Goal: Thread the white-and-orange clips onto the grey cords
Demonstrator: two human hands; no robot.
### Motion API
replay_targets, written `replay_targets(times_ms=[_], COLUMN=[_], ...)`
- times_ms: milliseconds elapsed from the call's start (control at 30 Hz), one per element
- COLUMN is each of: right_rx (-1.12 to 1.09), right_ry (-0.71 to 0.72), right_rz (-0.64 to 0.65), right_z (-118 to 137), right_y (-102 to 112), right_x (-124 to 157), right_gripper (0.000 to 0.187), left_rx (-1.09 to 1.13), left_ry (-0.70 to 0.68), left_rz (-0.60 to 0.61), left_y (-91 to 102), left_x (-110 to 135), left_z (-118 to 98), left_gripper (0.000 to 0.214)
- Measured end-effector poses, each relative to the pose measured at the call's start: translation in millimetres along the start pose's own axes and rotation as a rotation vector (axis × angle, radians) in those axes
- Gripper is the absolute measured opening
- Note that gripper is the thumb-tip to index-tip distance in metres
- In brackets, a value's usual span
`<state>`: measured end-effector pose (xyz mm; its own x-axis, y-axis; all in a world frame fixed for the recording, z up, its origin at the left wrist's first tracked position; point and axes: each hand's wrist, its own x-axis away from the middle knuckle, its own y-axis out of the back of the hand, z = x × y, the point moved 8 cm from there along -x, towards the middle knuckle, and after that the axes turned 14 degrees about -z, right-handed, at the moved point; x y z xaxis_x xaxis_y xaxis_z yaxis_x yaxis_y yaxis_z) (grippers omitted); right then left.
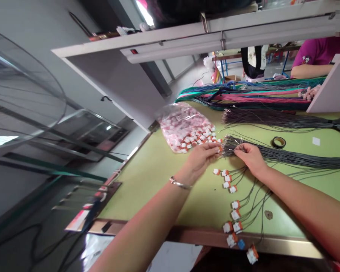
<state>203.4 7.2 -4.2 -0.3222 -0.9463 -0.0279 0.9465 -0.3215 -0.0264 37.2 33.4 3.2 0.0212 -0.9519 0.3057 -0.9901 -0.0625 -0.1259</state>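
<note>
- While the left hand (201, 158) reaches in from the near side, its fingers are closed on a white-and-orange connector (219, 149) at their tips.
- Just beside it, the right hand (252, 158) has thumb and fingers pinched together on thin wire (239, 145); how many strands they grip I cannot tell.
- Under and beside the right hand lies a grey bundle (296, 154), its pale-tipped ends toward the left hand and its length running off to the right.
- Around the left wrist sits a silvery bracelet (180, 184).
- Beyond the left hand, a clear bag (174, 122) lies on its side, with many connectors inside and at its mouth.
- Nearer the body, an upper cluster (228, 178) of connectors lies on the tabletop (150, 185), grey wires trailing from it beneath the right arm.
- Below that, a lower cluster (235, 215), also wired, reaches the near edge, beside a small blue piece (241, 244).
- Past the right hand lie a roll of tape (279, 142) and a small white square (316, 141).
- Farther back stretches a dark bundle (274, 120), and behind it coloured wires (243, 96).
- At the far right, a co-worker in a purple top (314, 53) sits behind a white panel (330, 87).
</note>
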Motion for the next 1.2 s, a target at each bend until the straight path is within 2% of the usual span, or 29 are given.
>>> replay_targets(times_ms=[67,167,400,633,1000,1200], right_rx=[0.021,0.079,0.19,0.227,0.499,0.744], right_ry=[0.024,0.055,0.13,0.198,0.362,0.466], right_rz=[0.005,0.007,-0.029,-0.021,-0.014,0.076], right_z=[2,3,2,11,9,15], right_y=[-1,-3,-2,-3,-3,-10], right_x=[3,7,8,10,14,19], right_gripper=[0.02,0.019,0.015,0.015,0.004,0.006], left_rx=[0.132,0.242,0.288,0.265,0.257,0.114], left_ry=[0.1,0.138,0.149,0.168,0.156,0.042], left_rz=[0.021,0.05,0.184,0.24,0.19,0.091], left_y=[-3.1,-10.4,-15.8,-17.6,-17.3,-10.2], left_x=[9,12,12,14,11,9], left_z=[17,28,30,39,41,40], left_gripper=[0.014,0.012,0.01,0.011,0.021,0.03])
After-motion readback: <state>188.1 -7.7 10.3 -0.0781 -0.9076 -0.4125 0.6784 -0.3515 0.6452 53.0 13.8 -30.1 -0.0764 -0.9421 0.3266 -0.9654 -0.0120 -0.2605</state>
